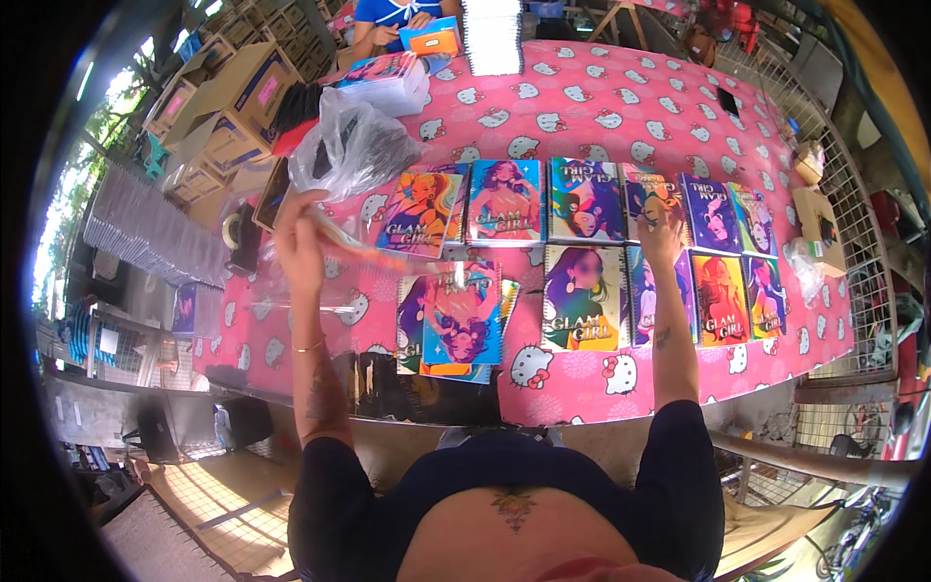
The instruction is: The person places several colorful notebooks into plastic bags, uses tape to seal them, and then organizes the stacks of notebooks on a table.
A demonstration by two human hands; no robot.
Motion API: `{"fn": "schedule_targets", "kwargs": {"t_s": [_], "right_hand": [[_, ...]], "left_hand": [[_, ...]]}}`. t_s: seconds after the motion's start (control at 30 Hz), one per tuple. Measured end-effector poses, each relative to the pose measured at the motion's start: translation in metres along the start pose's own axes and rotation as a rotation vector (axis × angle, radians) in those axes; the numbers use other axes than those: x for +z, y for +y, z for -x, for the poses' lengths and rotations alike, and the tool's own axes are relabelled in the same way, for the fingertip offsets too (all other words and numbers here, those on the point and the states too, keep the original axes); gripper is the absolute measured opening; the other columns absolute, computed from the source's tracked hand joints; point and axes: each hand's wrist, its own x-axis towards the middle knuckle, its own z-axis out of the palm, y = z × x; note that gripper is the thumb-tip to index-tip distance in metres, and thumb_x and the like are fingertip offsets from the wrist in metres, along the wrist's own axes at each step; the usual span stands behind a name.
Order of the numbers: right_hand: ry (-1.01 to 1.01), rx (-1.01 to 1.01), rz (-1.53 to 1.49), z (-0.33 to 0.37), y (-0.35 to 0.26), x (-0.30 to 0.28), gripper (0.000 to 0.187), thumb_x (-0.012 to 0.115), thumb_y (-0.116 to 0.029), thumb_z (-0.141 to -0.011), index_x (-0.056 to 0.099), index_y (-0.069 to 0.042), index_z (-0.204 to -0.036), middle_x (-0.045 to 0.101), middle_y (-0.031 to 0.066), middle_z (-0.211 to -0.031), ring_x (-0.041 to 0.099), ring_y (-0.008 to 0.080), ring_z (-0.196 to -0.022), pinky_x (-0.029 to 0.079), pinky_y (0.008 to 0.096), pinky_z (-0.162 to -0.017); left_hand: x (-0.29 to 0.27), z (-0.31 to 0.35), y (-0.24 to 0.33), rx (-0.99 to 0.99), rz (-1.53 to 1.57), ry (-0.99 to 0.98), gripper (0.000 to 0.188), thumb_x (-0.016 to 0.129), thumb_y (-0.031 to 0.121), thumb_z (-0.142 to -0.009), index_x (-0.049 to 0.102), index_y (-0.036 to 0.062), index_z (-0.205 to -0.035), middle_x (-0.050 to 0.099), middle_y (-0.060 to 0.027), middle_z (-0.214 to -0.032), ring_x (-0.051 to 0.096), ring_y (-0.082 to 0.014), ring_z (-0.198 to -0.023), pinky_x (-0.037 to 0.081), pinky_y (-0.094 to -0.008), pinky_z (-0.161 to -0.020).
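Note:
My left hand (303, 238) is raised over the table's left part, its fingers blurred and bent around a thin, pale, orange-streaked item (364, 250) that I cannot make out. Clear plastic film (291, 301) lies below it. With fingers apart, my right hand (662, 233) rests on a spiral notebook (640, 182) in the far row. Other spiral notebooks with bright illustrated covers lie in two rows: a pink-and-blue one (504, 199), a purple one (711, 209), a cream one (585, 291) and a red-yellow one (720, 296). Nearer, a blue notebook (462, 320) tops a small overlapping pile.
A pink patterned cloth (582, 388) covers the table. At the back left are a crumpled plastic bag (354, 145), a notebook stack (388, 87) and cardboard boxes (238, 102). A tape dispenser (238, 238) stands left. Across the table, a person (393, 24) holds notebooks. A phone (727, 101) lies far right.

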Motion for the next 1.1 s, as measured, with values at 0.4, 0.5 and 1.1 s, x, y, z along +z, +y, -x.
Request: {"fn": "schedule_targets", "kwargs": {"t_s": [0.4,0.5,1.1], "right_hand": [[-0.092,0.137,-0.005,-0.042,0.027,-0.002,0.068,0.070,-0.050,-0.077,0.048,-0.025,-0.136,0.042,0.0162,-0.138,0.038,0.0395,-0.130,0.036,0.0579,-0.099],[-0.202,0.219,-0.002,-0.073,0.034,-0.010,0.088,0.078,-0.058,-0.066,0.041,-0.027,-0.140,0.042,0.0202,-0.139,0.037,0.0388,-0.132,0.037,0.0587,-0.099],[-0.366,0.202,0.098,-0.070,0.019,-0.007,0.088,0.079,-0.056,-0.065,0.039,-0.038,-0.141,0.037,0.0181,-0.146,0.037,0.0395,-0.135,0.036,0.0608,-0.101]], "left_hand": [[0.357,0.059,-0.010,-0.244,-0.361,-0.507,0.054,0.068,0.041,-0.085,0.055,-0.0072,-0.107,0.062,-0.0259,-0.105,0.061,-0.0399,-0.103,0.051,-0.0447,-0.082],[0.391,0.068,-0.044,0.040,-0.593,-0.345,0.052,0.064,0.039,-0.086,0.054,-0.0089,-0.106,0.061,-0.0291,-0.105,0.061,-0.0443,-0.101,0.052,-0.0466,-0.079],[0.026,-0.001,0.056,0.056,0.299,0.064,0.039,0.057,-0.002,-0.079,0.057,0.0040,-0.118,0.046,0.0022,-0.081,0.043,-0.0037,-0.067,0.036,-0.0209,-0.057]]}}
